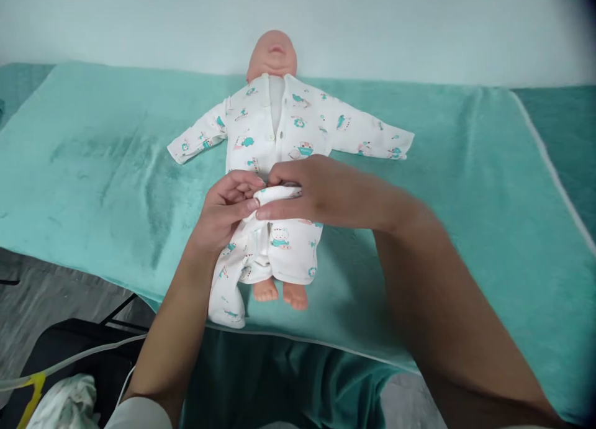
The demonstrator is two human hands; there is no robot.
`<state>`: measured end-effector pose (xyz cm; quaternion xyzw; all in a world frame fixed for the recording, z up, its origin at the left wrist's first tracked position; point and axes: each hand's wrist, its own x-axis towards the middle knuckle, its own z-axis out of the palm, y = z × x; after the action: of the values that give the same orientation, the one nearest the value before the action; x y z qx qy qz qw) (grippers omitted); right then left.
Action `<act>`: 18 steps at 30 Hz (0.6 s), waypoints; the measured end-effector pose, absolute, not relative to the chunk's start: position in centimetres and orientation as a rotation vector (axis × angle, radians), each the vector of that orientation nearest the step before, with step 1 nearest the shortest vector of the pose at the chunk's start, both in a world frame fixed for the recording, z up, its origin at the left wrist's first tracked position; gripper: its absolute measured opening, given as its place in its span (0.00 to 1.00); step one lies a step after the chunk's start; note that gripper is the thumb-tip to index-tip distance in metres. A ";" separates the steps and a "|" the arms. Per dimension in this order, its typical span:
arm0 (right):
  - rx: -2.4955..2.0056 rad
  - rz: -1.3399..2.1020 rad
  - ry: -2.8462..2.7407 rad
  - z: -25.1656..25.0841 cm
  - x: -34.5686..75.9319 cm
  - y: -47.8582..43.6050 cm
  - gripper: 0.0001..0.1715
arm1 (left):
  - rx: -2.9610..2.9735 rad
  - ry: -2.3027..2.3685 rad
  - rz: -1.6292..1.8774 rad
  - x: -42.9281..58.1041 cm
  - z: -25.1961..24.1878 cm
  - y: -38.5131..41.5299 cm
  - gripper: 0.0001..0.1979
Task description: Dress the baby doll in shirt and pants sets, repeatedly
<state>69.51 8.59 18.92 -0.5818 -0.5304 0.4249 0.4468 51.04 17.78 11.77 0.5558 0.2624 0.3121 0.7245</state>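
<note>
We've a pinch grip with left hand point(221, 208) and right hand point(321, 190) on the printed romper point(300, 131) mid-front, probably steadying loose fabric; baby doll point(272, 59) lies face-up, opening accessible, on teal blanket point(116, 168).

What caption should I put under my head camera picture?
Left hand and right hand pinch the printed clothes on a doll lying on green cloth.

A pale, whitish sleeve point(139, 413) covers my upper left arm, its plain edge curving round above my bare left forearm point(174, 329). My right forearm point(447, 305) is bare too. My left hand point(223, 208) and right hand point(307, 190) are ungloved, the thumbnails short.
</note>
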 end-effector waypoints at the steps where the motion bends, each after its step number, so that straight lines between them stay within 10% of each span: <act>1: -1.426 1.098 -1.313 19.0 69.3 9.1 0.15 | 1.232 0.598 0.685 51.0 11.7 17.8 0.27; 18: -0.865 1.390 -0.834 15.6 70.2 9.1 0.06 | 1.129 0.355 0.416 51.1 13.2 19.3 0.29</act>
<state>70.15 9.12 15.59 -0.3741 -0.3610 0.6012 0.6069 51.07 19.25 13.17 0.5283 0.1661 0.1947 0.8096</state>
